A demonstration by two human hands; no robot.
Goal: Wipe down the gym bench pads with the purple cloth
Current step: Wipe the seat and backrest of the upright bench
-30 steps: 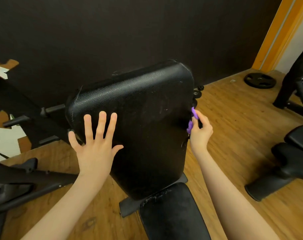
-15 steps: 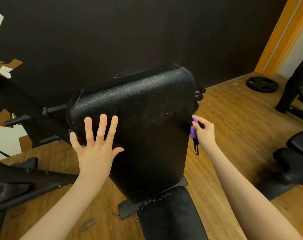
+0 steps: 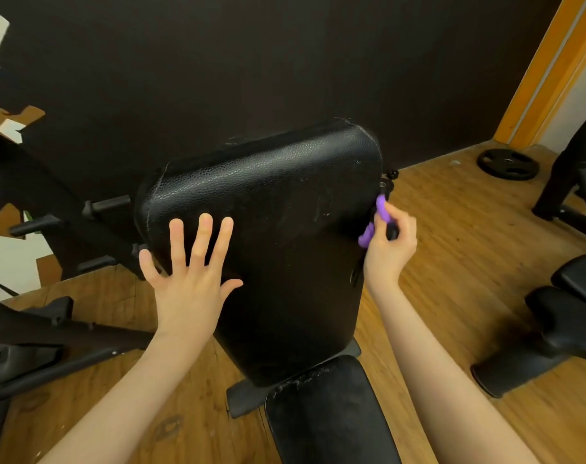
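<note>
A person stands at a gym bench with a big black bumpy leather back pad (image 3: 268,249) that tilts up. Their left hand (image 3: 191,279) lies flat on the left side of this pad, fingers straight and spread wide, holding nothing. Their right hand (image 3: 390,246) is at the pad's right edge, fingers curled tight around a bunched-up purple cloth (image 3: 373,224) that touches the edge. The black seat pad (image 3: 328,413) sits just below. A round black weight plate (image 3: 507,164) lies on the wooden floor (image 3: 452,262), well apart.
</note>
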